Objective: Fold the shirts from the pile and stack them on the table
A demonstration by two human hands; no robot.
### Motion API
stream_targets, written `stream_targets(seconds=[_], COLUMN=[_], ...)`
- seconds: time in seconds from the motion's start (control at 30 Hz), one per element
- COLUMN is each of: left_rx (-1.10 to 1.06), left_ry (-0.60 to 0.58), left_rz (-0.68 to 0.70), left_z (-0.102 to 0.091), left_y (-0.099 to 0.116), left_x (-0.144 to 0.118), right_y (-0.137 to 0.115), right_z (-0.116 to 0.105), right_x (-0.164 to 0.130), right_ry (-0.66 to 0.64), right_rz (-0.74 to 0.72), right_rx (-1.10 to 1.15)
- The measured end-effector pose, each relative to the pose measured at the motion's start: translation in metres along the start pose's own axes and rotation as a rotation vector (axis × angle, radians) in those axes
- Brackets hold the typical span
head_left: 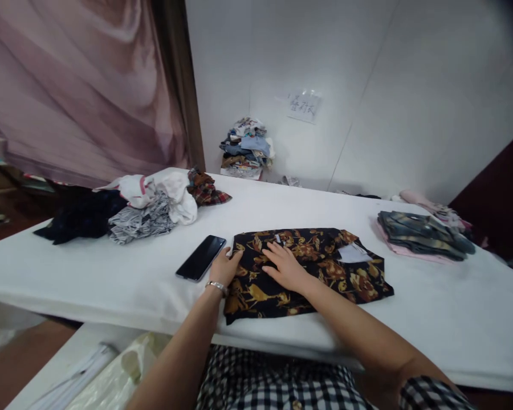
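A dark shirt with brown and gold flower print [337,273] lies folded on the white table, its collar part toward the right with a pale patch showing. My right hand [285,269] rests flat on the shirt, palm down, fingers spread. At the shirt's left edge is my left hand [226,269], wearing a bracelet [217,286]; its thumb touches the cloth and stands apart from the fingers, some of which are hidden. Just left of that hand lies a black phone [202,258], screen up.
Crumpled clothes [149,208] sit at the table's [111,279] left back. On the right is a stack of folded garments [423,234]. Behind the table rise a clothes pile [247,147] and a wall with a paper sign [303,106]. Plastic bags [128,370] lie below the front edge.
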State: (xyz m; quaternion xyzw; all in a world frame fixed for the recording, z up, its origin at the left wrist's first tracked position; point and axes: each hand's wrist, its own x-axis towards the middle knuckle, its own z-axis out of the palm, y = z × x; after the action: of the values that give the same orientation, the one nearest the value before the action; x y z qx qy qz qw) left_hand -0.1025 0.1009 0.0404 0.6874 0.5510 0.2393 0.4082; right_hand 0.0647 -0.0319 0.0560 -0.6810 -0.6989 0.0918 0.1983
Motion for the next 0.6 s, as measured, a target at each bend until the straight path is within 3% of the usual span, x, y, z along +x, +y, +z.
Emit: stream_targets(seconds=[0.1,0.23,0.33,0.47,0.6], left_rx=[0.014,0.047,-0.056,-0.339,-0.431], left_ry=[-0.039,-0.102,-0.167,-0.316,-0.431], left_rz=[0.0,0.056,0.035,0.036,0.2], left_z=[-0.005,-0.008,-0.01,-0.01,0.024], left_y=[0.0,0.001,0.013,0.055,0.114], left_x=[-0.003,-0.013,-0.02,-0.031,-0.046], right_y=[-0.005,-0.007,-0.006,0.001,0.024], right_z=[-0.002,0.007,0.008,-0.009,-0.04], right_x=[-0.014,-0.023,-0.024,-0.03,-0.054], right_ry=[0.112,-0.02,0.005,0.181,0.256], right_rz=[0.039,0.076,0.071,0.191,0.327], right_rx=[0.033,0.077,0.195,0.601,1.069])
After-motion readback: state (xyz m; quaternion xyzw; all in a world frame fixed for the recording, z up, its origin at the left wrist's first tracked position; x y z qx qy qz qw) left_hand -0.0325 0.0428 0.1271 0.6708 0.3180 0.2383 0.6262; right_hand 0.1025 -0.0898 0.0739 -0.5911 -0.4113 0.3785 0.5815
